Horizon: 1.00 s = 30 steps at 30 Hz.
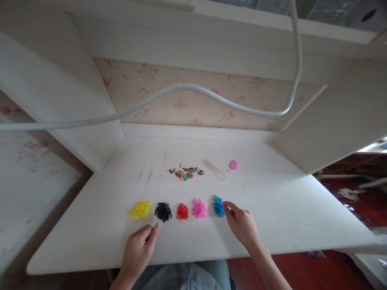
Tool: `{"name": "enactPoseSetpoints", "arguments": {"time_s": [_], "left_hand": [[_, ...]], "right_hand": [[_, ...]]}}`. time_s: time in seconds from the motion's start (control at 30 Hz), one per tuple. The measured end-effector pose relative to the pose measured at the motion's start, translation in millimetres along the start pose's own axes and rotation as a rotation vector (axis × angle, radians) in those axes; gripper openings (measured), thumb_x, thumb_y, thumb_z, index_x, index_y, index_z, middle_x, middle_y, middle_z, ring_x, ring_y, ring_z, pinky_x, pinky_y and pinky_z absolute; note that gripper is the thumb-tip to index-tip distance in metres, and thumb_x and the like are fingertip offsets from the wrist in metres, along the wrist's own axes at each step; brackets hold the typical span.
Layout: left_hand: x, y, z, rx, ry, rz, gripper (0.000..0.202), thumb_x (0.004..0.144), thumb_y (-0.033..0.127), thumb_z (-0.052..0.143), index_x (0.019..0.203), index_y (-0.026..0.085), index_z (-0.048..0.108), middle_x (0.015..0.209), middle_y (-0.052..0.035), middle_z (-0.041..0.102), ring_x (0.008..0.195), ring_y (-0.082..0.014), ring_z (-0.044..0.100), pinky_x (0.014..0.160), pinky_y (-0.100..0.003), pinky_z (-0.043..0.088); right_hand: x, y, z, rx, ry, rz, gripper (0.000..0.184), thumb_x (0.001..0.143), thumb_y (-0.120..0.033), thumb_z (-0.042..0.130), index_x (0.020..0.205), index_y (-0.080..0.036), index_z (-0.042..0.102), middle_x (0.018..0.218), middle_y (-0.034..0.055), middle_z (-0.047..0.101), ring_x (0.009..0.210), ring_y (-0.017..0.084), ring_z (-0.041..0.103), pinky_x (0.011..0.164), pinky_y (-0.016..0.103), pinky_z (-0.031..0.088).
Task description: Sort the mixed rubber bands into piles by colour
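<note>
Small rubber bands lie sorted by colour in a row on the white desk (102, 233): a yellow pile (140, 210), a black pile (163, 212), a red pile (182, 211), a pink pile (199, 208) and a blue pile (218, 206). My right hand (242, 225) is closed in a pinch at the blue pile's right edge; what its fingertips hold, if anything, is too small to see. Just below the black pile, my left hand (139, 246) is closed with the thumb against the curled fingers, their contents hidden. Behind the row is a mixed-colour heap (186, 173) of bands.
A clear plastic tube (216, 171) lies right of the mixed heap, with a pink round object (234, 164) beyond it. A white cable (187, 87) crosses in front of the view. White panels (344, 117) enclose the desk's sides and back.
</note>
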State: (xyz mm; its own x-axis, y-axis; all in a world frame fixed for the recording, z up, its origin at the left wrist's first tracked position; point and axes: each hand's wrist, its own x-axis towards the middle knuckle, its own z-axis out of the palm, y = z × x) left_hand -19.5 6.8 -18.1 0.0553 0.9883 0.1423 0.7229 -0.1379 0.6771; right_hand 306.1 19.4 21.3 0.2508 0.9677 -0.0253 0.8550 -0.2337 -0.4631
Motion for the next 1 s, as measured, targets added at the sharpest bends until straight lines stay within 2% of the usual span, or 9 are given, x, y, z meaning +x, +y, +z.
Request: {"name": "enactPoseSetpoints", "arguments": {"time_s": [1.0], "left_hand": [[-0.4,0.7,1.1,0.04,-0.01,-0.021,0.043,0.087,0.039,0.044,0.052,0.017,0.036,0.047,0.005,0.036,0.046,-0.0056,0.038,0.051,-0.018,0.031]], "right_hand": [[2.2,0.8,-4.1,-0.047,-0.026,-0.012,0.039,0.089,-0.049,0.034,0.097,-0.03,0.066,0.06,-0.0017,0.063,0.054,0.014,0.057,0.054,0.022,0.033]]}}
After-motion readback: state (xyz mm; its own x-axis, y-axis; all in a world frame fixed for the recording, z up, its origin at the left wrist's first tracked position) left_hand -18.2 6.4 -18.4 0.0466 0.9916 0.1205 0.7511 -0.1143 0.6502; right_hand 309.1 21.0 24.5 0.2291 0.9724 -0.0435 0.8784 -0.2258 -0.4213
